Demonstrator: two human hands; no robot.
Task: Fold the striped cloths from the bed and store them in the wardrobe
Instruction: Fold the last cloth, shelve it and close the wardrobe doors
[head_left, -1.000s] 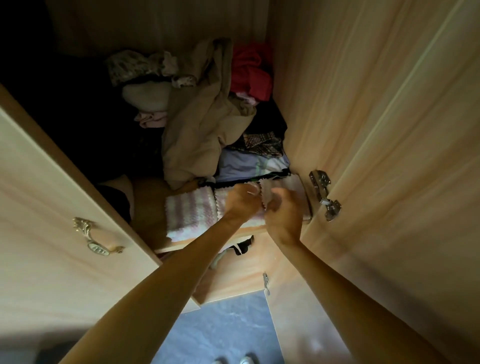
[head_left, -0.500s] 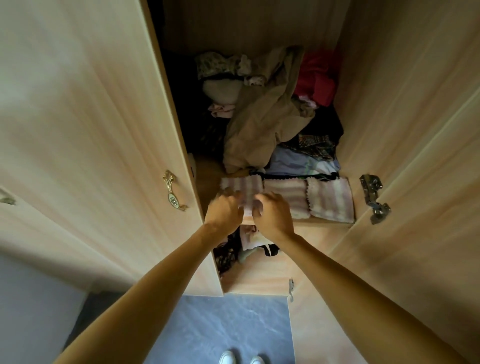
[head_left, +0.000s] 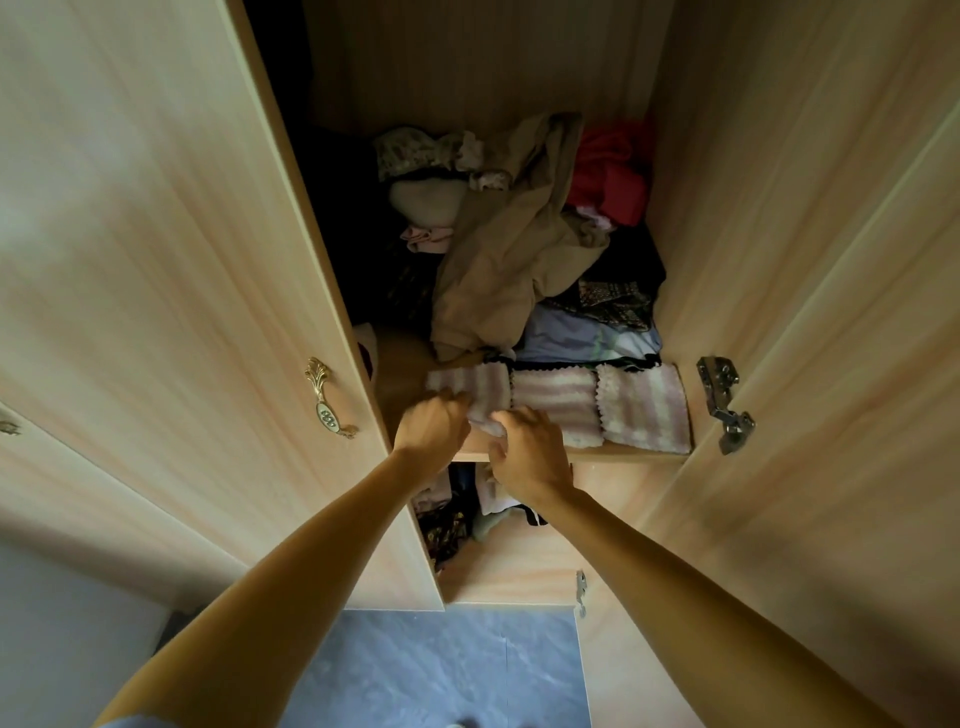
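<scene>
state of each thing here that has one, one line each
left striped cloth, on shelf, near edge bunched
middle striped cloth, folded flat on shelf
right striped cloth, folded flat on shelf
left hand, grips left striped cloth
right hand, grips left striped cloth
left door, open
right door, open
beige garment, unfolded, heaped

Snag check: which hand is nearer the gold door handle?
Left. The left hand sits just right of the gold door handle; the right hand, farther right, on the striped cloth.
</scene>
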